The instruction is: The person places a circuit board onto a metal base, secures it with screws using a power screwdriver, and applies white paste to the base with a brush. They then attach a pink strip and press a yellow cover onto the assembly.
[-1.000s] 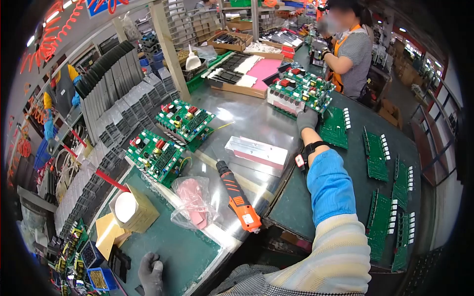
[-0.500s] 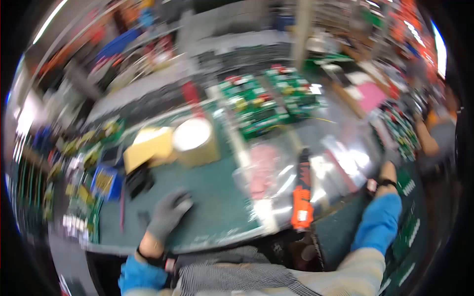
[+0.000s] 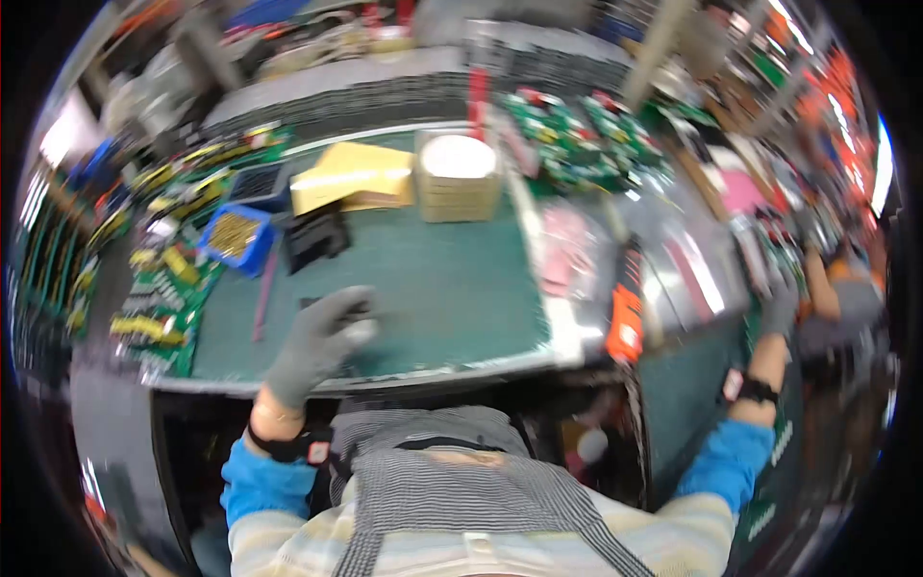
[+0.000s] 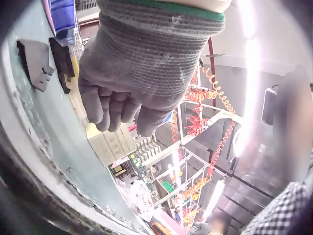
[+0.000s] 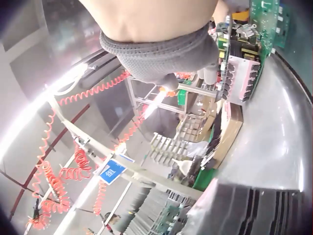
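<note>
Busy factory hall, badly blurred in head view. Up front, long bench (image 3: 452, 279) with green mat, front edge pale and worn. On the right, set at an angle, second bench (image 3: 678, 404) with dark green top. Shiny metal sheet (image 5: 288, 122) over part of the bench top, heavy glare. Overhead, white rack frame (image 4: 195, 134). Orange coiled hoses (image 5: 100, 88) strung along it. Bright strip light (image 5: 34, 112) above, washed out. Blue sign (image 5: 113, 172) on a rail. Grey surface (image 5: 29, 34) behind, possibly a wall.
</note>
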`<state>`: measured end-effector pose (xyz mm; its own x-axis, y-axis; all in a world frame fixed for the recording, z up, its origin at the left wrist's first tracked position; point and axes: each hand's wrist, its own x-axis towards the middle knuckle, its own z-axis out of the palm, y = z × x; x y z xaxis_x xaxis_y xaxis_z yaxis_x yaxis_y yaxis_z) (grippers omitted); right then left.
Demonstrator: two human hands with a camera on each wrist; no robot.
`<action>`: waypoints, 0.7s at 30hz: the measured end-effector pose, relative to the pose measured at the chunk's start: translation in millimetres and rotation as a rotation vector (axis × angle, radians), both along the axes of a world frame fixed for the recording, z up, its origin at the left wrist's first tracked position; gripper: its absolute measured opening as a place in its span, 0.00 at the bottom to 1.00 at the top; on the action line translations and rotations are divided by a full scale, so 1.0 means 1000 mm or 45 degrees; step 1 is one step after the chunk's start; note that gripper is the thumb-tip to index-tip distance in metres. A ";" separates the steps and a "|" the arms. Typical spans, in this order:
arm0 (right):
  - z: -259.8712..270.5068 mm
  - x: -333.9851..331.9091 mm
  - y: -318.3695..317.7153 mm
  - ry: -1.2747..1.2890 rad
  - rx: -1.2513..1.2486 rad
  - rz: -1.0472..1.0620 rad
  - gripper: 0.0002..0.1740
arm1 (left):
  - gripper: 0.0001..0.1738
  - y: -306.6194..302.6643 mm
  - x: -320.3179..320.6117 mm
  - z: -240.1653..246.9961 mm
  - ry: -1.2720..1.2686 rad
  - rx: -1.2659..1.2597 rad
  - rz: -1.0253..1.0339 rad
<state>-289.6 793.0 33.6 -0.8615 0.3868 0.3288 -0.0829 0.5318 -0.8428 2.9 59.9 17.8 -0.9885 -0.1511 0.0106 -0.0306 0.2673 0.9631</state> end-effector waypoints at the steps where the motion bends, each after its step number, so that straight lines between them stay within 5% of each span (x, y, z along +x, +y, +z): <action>1: 0.014 0.030 -0.022 0.079 -0.185 0.067 0.29 | 0.28 -0.002 0.005 0.002 -0.066 -0.013 0.014; 3: 0.030 0.052 -0.077 0.043 0.287 0.212 0.32 | 0.27 0.001 0.013 -0.001 -0.044 -0.191 0.068; 6: 0.018 0.065 -0.094 -0.058 0.711 0.211 0.36 | 0.27 -0.006 0.022 -0.011 0.171 -0.997 -0.007; 7: 0.042 0.088 -0.136 -0.263 0.543 0.250 0.40 | 0.23 -0.010 0.023 -0.014 0.212 -1.147 -0.033; 10: 0.007 0.090 -0.142 -0.164 0.395 0.305 0.51 | 0.19 -0.040 0.022 -0.033 0.303 -1.411 0.111; 13: 0.004 0.121 -0.176 -0.325 0.273 0.286 0.60 | 0.17 -0.053 0.025 -0.031 0.323 -1.239 0.259; 16: -0.064 0.108 -0.152 -0.263 -0.006 0.345 0.65 | 0.18 -0.054 0.026 -0.030 0.420 -1.045 0.255; 20: -0.083 0.104 -0.164 -0.127 -0.137 0.238 0.49 | 0.19 -0.044 0.026 -0.032 0.498 -1.025 0.151; 21: -0.097 0.095 -0.151 -0.143 0.150 0.057 0.43 | 0.19 -0.043 0.024 -0.038 0.547 -1.026 0.116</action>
<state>-194.7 641.7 -63.3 -0.9108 0.3120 0.2705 -0.0174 0.6255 -0.7801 26.6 17.3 -20.2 -0.8597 -0.0155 0.5106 0.2333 0.8773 0.4195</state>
